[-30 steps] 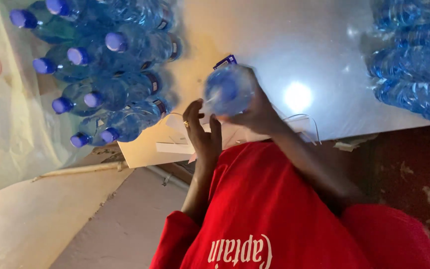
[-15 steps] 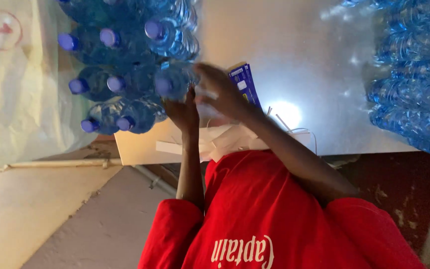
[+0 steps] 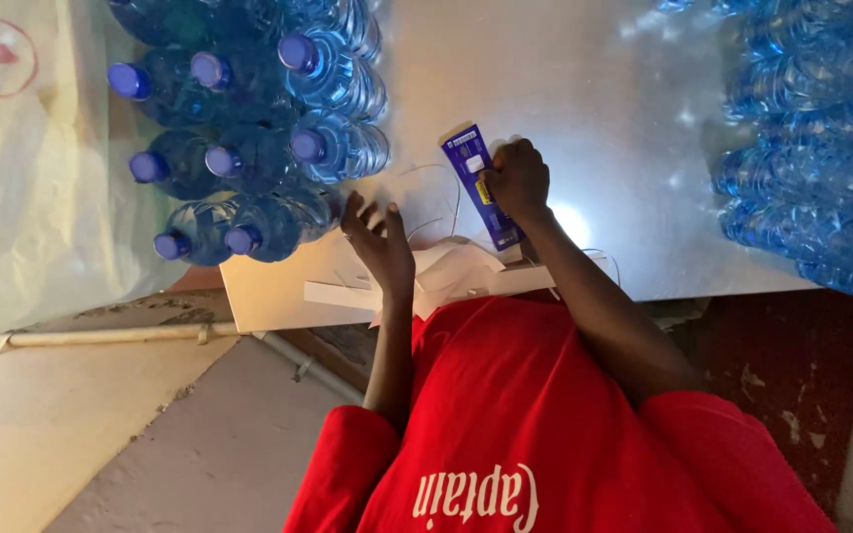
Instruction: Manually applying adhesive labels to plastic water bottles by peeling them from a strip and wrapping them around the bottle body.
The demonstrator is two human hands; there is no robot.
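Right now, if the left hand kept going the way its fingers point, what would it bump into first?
The left hand would probably meet the nearest water bottle of the blue-capped group just beyond its spread fingers; depth is unclear.

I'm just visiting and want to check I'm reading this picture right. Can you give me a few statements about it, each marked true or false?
1. The right hand has its fingers curled on a slim blue box on the table. True.
2. The left hand grips a bottle. False: it is open with its fingers spread, over white paper strips, just beside the water bottles.
3. The water bottles by the left hand have blue caps. True.
4. The person wears a green top. False: the top is red.
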